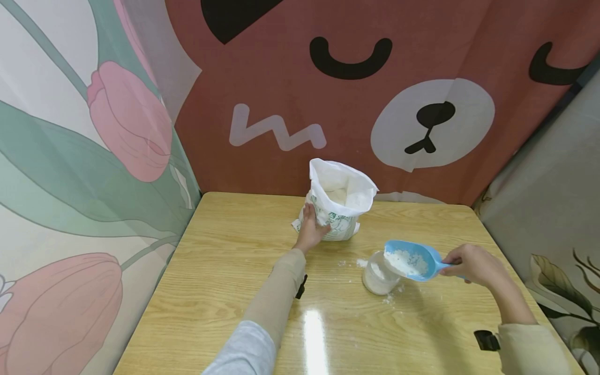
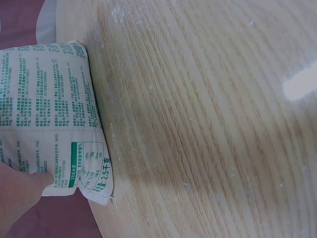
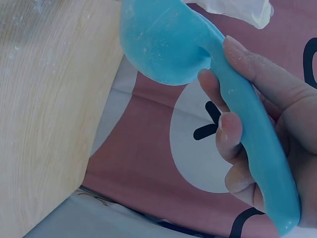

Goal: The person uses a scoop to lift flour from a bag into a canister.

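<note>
My left hand (image 1: 311,229) grips the lower left side of an upright, open-topped white flour bag (image 1: 344,221) with green print. In the left wrist view the thumb (image 2: 29,186) lies across the bag's printed face (image 2: 54,109). My right hand (image 1: 475,264) holds a blue scoop (image 1: 424,260) by its handle, the fingers wrapped round it in the right wrist view. White flour (image 1: 405,262) lies in the scoop's bowl. The bowl's tip overlaps the mouth of a small clear jar (image 1: 379,281), which has white flour inside.
All of this is on a light wooden table (image 1: 234,250). Spilled flour (image 1: 362,263) dots the wood around the jar. A brown curtain (image 1: 281,172) with a bear's face hangs right behind the table, and a floral curtain (image 1: 126,208) stands along the left side.
</note>
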The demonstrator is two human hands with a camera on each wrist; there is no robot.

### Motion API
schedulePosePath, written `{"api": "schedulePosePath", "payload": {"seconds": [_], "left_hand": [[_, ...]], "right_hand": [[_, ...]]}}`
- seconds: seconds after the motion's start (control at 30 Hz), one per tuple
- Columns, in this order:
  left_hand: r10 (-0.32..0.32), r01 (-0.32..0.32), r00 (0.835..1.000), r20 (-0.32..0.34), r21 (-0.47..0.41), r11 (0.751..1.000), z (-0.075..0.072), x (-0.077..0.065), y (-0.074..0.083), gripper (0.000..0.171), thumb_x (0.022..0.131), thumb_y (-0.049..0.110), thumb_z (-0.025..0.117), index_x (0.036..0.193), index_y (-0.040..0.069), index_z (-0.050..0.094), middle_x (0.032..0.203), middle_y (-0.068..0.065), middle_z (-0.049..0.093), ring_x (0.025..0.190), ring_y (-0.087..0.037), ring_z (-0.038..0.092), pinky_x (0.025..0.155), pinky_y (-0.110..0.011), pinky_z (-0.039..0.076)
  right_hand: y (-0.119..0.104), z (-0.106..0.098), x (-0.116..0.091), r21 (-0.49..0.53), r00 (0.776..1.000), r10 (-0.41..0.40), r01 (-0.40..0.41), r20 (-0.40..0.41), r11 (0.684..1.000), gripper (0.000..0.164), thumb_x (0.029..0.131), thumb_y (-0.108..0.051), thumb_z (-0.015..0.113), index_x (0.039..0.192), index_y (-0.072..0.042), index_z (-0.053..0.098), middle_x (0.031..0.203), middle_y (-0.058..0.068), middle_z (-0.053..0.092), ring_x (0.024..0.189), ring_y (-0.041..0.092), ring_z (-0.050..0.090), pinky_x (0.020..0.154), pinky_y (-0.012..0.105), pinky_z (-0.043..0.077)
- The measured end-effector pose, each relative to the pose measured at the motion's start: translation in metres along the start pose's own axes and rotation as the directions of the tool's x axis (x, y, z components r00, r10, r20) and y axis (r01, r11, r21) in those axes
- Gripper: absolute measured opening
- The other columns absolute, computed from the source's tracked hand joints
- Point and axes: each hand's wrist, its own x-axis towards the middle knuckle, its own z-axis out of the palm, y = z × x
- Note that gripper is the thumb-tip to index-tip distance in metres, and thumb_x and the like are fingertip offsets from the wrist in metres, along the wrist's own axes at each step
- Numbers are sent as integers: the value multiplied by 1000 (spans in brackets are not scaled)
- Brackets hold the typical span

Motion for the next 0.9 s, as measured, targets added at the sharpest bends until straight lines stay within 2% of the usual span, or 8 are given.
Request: {"api": "schedulePosePath", "payload": {"seconds": [0.5,0.9], "left_hand": [[6,-6,1000,-1,4,1000,0,1,-1,90,87,23,64,145,-2,-1,152,-19,-8,138,-30,-5,110,-43,14],[11,-11,1000,-3,8,1000,0,1,-1,91,87,22,64,145,-1,-3,151,-18,-10,138,-31,-5,110,-44,15]], "right_hand": [[-5,0,-1,-36,1000,14,-14,-6,999,20,76,-22,73,89,-6,71,78,0,62,52,15,52,47,31,39],[-11,-1,-2,-85,999,22,-24,-24,996,23,76,-21,74,92,-5,71,81,3,65,53,13,52,46,31,40]]}}
